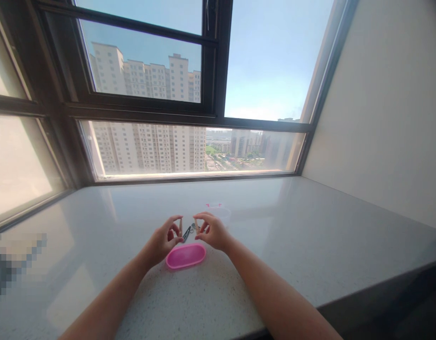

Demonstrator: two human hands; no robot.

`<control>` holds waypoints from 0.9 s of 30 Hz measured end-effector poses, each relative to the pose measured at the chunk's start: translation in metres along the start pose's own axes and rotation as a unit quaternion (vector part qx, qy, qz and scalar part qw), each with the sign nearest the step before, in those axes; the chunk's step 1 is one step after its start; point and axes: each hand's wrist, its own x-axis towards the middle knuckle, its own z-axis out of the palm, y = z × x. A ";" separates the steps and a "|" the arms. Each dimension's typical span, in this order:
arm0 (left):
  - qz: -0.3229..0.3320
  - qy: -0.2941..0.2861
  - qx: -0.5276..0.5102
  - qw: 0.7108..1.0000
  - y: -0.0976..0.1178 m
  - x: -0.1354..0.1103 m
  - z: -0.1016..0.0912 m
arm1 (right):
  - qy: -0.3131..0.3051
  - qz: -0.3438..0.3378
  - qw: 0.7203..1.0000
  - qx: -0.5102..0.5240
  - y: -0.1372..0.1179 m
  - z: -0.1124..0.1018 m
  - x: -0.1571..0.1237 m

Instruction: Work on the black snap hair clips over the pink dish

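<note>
My left hand (166, 236) pinches a slim beige piece (180, 226) upright between thumb and fingertips. A similar slim beige piece (196, 225) stands upright in the pinch of my right hand (211, 231). The two pieces are apart, just above the counter, and too small to tell their exact kind. Between and beyond the hands lie a dark clip-like item (186, 234) and other small dark items, partly hidden by my fingers. Nearer to me, just below my hands, sits an oval pink box (185, 257) with its top uncovered.
Behind my right hand lies a clear lid-like piece (221, 215) with pink tabs. All of this rests on a pale speckled counter (274, 245). Dark-framed windows (150, 111) rise at the back, a white wall (384, 118) at right. A blurred-out patch covers the left edge.
</note>
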 end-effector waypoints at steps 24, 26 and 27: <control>-0.007 -0.008 -0.043 0.999 0.005 0.000 -0.001 | -0.004 -0.004 1.000 0.007 0.000 -0.001 0.000; -0.009 -0.003 -0.049 0.999 0.005 0.000 -0.001 | -0.002 -0.006 1.000 0.007 0.001 -0.001 0.000; -0.008 0.002 -0.052 0.999 0.005 0.000 -0.001 | -0.002 -0.007 1.000 0.008 0.001 -0.001 0.000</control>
